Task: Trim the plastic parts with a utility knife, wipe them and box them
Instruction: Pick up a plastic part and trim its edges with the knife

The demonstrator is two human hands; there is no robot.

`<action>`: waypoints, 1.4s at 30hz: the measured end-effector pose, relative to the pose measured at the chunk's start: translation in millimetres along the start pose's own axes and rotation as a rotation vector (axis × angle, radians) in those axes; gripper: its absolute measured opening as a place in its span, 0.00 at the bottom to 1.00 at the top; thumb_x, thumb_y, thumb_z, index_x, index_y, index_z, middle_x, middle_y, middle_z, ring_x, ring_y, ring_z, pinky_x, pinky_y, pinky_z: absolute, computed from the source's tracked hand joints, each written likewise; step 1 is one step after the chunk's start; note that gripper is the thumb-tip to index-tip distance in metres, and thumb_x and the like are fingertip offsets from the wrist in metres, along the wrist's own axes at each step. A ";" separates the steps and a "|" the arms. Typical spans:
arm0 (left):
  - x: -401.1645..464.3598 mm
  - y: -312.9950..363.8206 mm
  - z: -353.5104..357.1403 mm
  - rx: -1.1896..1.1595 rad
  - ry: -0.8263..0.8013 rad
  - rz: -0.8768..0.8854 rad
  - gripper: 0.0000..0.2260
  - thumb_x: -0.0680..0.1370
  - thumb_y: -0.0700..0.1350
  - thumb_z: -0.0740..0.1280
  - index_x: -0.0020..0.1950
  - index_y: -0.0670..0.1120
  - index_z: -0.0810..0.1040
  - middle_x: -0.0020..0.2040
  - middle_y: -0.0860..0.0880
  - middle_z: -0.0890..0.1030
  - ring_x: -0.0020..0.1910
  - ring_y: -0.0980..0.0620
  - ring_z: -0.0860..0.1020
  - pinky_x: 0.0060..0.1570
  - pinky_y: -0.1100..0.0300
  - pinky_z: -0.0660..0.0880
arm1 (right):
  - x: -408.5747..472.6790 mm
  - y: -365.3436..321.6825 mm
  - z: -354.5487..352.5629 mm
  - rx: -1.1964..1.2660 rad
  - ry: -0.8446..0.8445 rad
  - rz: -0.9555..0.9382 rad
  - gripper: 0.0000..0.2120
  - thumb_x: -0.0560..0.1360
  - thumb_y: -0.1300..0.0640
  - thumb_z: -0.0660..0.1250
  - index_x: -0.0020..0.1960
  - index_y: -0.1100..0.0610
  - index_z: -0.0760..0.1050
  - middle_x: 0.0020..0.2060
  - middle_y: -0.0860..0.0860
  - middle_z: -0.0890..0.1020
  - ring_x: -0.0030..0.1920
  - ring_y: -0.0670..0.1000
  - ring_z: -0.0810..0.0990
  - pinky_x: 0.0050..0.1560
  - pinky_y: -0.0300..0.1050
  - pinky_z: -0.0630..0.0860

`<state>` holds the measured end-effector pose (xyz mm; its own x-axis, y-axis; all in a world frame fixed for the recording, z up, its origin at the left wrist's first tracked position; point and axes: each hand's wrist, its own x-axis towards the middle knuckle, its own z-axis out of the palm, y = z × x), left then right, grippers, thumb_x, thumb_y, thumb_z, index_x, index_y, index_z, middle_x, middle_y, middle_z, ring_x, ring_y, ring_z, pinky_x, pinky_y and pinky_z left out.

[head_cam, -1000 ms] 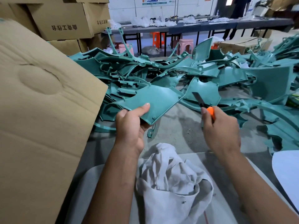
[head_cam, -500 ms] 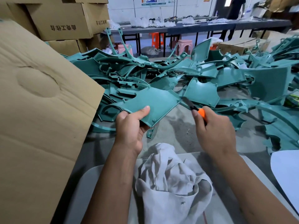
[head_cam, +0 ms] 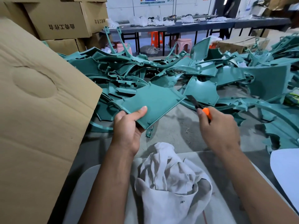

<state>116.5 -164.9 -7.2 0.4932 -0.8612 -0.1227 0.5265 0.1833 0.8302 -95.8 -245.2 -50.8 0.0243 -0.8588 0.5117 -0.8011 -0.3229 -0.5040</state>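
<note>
Teal plastic part (head_cam: 150, 102) pinched at its near corner by left hand (head_cam: 127, 126), long edge slanting up-right toward utility knife (head_cam: 198, 105) (blade just beside far corner), right hand (head_cam: 218, 126) fingers closed round handle.

Cardboard flap (head_cam: 40, 110) walls left; teal parts (head_cam: 161, 70) crowd ahead.
</note>
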 end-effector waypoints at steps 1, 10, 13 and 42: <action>0.6 -0.1 -1.1 0.005 0.003 0.008 0.15 0.77 0.30 0.68 0.63 0.37 0.78 0.56 0.41 0.86 0.55 0.40 0.85 0.56 0.40 0.81 | 1.8 4.3 -1.8 -0.023 0.014 0.062 0.24 0.84 0.38 0.53 0.37 0.54 0.68 0.27 0.51 0.73 0.28 0.55 0.73 0.31 0.47 0.66; 3.2 -6.7 1.3 -0.019 0.018 0.027 0.09 0.77 0.29 0.69 0.52 0.41 0.78 0.49 0.43 0.87 0.48 0.44 0.86 0.47 0.47 0.84 | -18.2 -27.6 1.9 0.199 -0.101 -0.491 0.18 0.84 0.43 0.59 0.40 0.53 0.69 0.26 0.46 0.71 0.26 0.51 0.70 0.29 0.45 0.61; 2.6 -4.2 -2.4 -0.001 -0.013 0.004 0.11 0.77 0.30 0.69 0.58 0.40 0.78 0.54 0.42 0.86 0.54 0.40 0.85 0.54 0.41 0.82 | -4.4 -9.7 -1.6 0.049 0.005 -0.173 0.21 0.86 0.43 0.59 0.36 0.51 0.65 0.24 0.46 0.70 0.24 0.47 0.69 0.28 0.39 0.58; -12.5 -65.9 8.6 0.788 -0.114 0.365 0.08 0.74 0.39 0.77 0.53 0.44 0.85 0.45 0.57 0.86 0.43 0.72 0.80 0.40 0.77 0.74 | 0.0 0.5 -6.4 0.258 0.131 0.109 0.15 0.85 0.48 0.60 0.44 0.55 0.73 0.31 0.52 0.77 0.33 0.57 0.75 0.33 0.53 0.69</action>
<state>69.7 -170.3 -55.7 0.4434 -0.8625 0.2437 -0.3032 0.1115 0.9464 -100.0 -242.8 -46.6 -0.1438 -0.8408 0.5219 -0.6163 -0.3365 -0.7120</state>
